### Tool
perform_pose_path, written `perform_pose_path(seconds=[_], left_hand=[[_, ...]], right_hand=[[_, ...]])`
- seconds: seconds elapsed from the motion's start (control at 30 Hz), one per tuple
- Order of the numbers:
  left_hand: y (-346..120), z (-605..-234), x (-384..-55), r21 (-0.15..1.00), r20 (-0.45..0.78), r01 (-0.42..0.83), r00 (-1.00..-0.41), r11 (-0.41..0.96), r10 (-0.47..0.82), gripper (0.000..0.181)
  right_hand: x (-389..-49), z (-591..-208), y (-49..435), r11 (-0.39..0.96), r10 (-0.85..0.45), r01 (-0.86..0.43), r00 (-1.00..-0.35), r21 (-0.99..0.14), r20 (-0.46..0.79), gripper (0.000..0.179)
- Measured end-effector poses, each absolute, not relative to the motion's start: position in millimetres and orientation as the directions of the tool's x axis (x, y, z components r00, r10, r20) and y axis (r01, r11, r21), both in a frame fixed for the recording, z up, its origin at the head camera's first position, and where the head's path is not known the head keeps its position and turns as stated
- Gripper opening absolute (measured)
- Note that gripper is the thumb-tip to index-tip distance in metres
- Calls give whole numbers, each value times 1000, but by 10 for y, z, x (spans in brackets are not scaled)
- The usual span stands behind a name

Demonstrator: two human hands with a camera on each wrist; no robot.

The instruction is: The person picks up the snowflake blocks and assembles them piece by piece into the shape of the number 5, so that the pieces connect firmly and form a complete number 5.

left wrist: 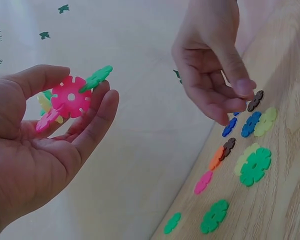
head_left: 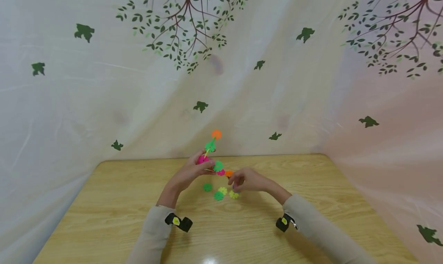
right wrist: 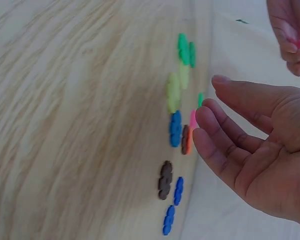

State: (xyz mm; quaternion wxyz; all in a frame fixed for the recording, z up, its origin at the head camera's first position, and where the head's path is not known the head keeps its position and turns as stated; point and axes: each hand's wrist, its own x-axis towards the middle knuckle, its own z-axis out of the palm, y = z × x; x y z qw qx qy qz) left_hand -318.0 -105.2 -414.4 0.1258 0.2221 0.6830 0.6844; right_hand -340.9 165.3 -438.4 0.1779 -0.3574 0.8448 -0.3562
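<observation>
In the left wrist view my left hand (left wrist: 45,160) pinches a bright pink notched flower disc (left wrist: 71,90) between thumb and fingers. Slotted to it are a green disc (left wrist: 98,78) and a second pink disc; other green and yellow ones show behind. From the head view, this joined piece runs upward to an orange disc (head_left: 216,134) at its tip. My right hand (head_left: 250,180) hovers close over loose discs on the table, its fingers loosely bent. Nothing shows between thumb and fingers of that hand (right wrist: 260,145) in the right wrist view.
Loose flower discs lie on the wooden table (head_left: 221,225): green (left wrist: 255,166), yellow (left wrist: 265,121), blue (left wrist: 250,124), brown (right wrist: 165,180), orange (left wrist: 216,159) and pink (left wrist: 203,183). A pale cloth backdrop (head_left: 155,102) with printed leaves hangs behind the table's far edge.
</observation>
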Motion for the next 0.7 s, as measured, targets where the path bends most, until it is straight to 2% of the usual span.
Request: perform_pose_path(seconds=[0.17,0.33,0.7], left_hand=[[-1058,-4146,-3183,991,130,126,-865,-41,485,52],[-1063,-4153,-3182,991,132,124,-861,-49,491,52],[-1054,-4181,-3210,993,116,115,-866,-32,486,46]], right_hand=[[-3405,-4455,1699,510,-756,-500,-648,-700,-88,25],[-3389,-4504,1709,530,-753,-494,-649,-689,-113,28],[-3401,-4593,1716,524,-754,-543,-654,-656,-61,26]])
